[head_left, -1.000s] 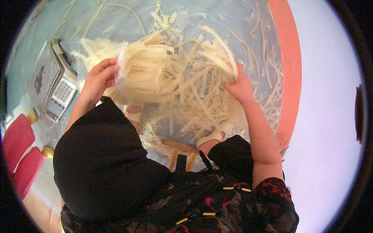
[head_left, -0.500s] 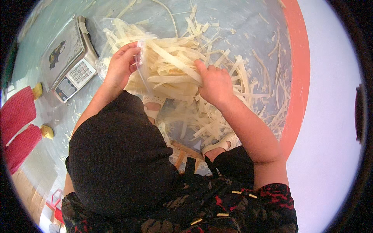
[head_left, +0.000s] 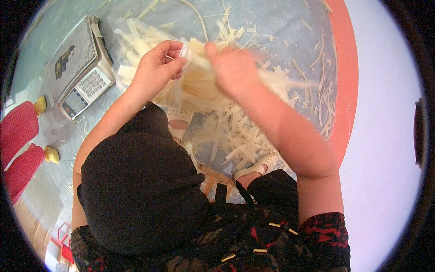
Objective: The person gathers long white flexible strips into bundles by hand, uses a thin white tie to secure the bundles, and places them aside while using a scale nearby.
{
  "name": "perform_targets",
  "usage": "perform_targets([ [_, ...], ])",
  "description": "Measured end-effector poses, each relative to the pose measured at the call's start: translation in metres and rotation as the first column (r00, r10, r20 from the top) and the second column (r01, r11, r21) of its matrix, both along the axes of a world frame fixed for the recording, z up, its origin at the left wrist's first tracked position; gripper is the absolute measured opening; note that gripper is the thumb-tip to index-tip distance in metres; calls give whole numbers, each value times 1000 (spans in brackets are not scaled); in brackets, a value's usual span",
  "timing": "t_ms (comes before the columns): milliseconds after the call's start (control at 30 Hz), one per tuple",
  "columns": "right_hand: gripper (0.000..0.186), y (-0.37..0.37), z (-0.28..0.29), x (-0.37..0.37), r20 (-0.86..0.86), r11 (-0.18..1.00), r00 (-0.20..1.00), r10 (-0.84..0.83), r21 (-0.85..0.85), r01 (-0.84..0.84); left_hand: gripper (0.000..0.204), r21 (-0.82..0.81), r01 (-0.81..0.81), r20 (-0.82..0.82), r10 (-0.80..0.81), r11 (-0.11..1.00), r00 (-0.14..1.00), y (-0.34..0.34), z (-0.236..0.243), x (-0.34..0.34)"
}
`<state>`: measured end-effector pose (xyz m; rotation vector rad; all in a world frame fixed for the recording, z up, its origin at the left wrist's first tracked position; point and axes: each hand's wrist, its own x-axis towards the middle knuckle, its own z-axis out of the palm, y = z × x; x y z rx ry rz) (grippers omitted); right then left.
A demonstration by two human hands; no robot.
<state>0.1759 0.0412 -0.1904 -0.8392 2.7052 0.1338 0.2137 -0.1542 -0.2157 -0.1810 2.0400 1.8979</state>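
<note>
Nearest me: a black trouser leg [head_left: 140, 181], then part of a wooden stool [head_left: 215, 172] and two pale holed shoes [head_left: 258, 167] on the floor [head_left: 213, 152]. Beyond the knees, my view has the left hand [head_left: 161, 65] pinching the rim of a clear plastic bag [head_left: 178, 93] between thumb and fingers. The right hand [head_left: 235, 68] is motion-blurred, fingers curled, over the pale strips [head_left: 201, 84] at the bag's mouth; can't tell if it grips any. The bag lies on its side, strips inside and bunched at its mouth. Loose pile [head_left: 244, 136] on the floor, nearer the right shoe.

Risks, my guess: thin film tears or slips if strips get forced past that one pinch. A crosswise strip could snag the rim and fold it in; an overfull mouth could spill back onto the pile.

Left of the bag, just beside it: a scale [head_left: 81, 68], keypad toward the person. Farther left, a co-worker's red trouser legs [head_left: 20, 129] and yellow shoes [head_left: 52, 155]. Far right, an orange-red band [head_left: 346, 86] edges the floor.
</note>
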Motion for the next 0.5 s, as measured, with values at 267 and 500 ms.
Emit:
perform_targets([
  [267,50,10,-41,45,-174,980,984,47,-185,-79,32,8,-5,76,4,1000,997,1,1,3],
  [500,20,5,-14,1,-66,989,995,-76,-130,67,35,493,125,75,-185,861,980,23,16,-3],
])
